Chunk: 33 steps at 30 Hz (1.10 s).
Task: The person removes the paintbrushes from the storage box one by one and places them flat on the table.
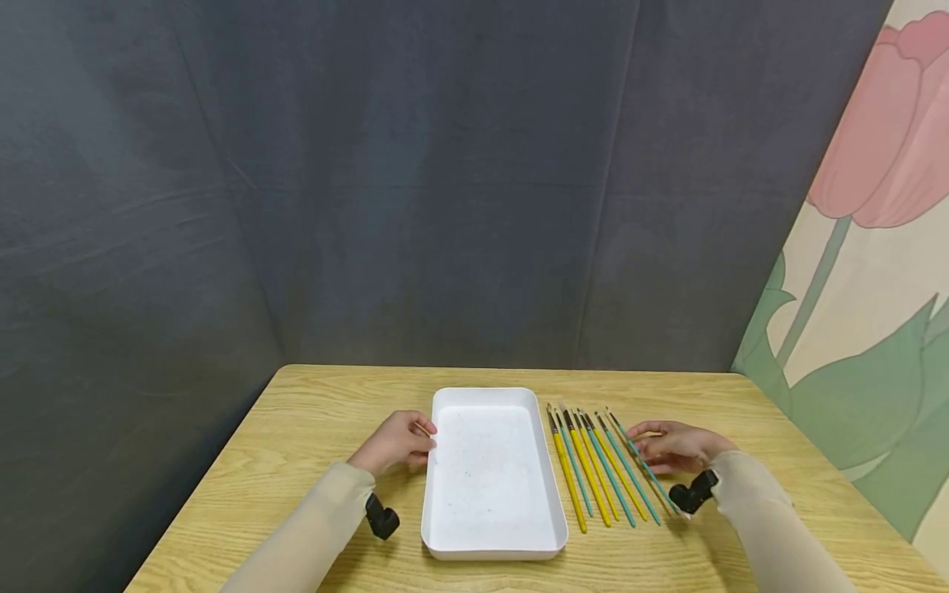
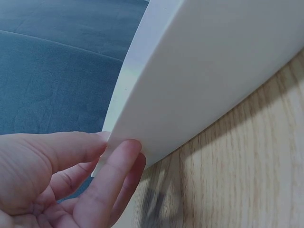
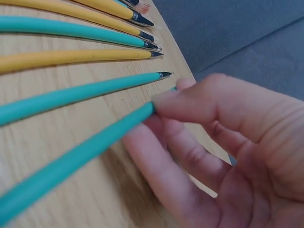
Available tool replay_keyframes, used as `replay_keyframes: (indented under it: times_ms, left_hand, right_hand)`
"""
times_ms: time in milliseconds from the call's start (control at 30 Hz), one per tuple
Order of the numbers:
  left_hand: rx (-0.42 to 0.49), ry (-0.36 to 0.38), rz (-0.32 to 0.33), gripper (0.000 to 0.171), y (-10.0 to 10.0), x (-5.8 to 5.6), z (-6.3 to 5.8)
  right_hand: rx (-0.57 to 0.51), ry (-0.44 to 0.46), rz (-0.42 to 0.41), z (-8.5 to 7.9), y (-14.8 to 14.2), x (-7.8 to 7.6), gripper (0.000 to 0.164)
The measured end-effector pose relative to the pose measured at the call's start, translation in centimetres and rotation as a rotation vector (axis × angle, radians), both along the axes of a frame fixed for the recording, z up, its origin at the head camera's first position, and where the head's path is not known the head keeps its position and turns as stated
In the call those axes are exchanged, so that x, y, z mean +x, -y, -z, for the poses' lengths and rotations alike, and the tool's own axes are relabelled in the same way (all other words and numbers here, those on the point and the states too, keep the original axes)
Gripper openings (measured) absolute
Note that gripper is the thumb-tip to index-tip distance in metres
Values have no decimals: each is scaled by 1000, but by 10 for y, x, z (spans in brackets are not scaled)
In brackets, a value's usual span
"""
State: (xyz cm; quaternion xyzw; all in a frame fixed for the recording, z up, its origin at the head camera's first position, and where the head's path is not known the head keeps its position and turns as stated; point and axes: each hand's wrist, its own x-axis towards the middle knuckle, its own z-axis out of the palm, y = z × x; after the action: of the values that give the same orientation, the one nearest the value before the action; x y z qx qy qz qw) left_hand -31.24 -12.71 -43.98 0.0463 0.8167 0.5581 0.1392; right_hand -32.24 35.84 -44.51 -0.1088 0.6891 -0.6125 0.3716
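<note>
A shallow white rectangular tray [image 1: 489, 478] lies on the table. My left hand [image 1: 400, 441] is at its left side, thumb at the rim and fingertips against the outer wall [image 2: 190, 85], pinching the edge. To the right of the tray, yellow and teal paintbrushes lie side by side in a row, bristles toward the far side. My right hand [image 1: 678, 447] pinches the rightmost teal paintbrush [image 3: 90, 147] between thumb and fingers, near its bristle end. The fingers hide that brush's tip in the right wrist view. Beside it lies another teal paintbrush [image 3: 85, 95].
The wooden table [image 1: 334, 395] has a dark grey curtain [image 1: 445, 206] behind it and along its left. A wall painted with a pink tulip [image 1: 867, 140] stands on the right. The leftmost yellow paintbrush [image 1: 567, 473] lies close along the tray's right side.
</note>
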Motion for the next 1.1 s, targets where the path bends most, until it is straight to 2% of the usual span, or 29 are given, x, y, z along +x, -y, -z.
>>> replay_keyframes:
  times_ms: [300, 733, 1100]
  left_hand:
    - [-8, 4, -7, 19, -1, 0, 0]
    - [-21, -6, -3, 19, -1, 2, -1]
    - [-16, -7, -9, 17, 0, 1, 0]
  right_hand:
    - [168, -92, 95, -3, 11, 4, 30]
    - [340, -142, 208, -7, 26, 8, 38]
    - [358, -178, 223, -7, 35, 11, 35]
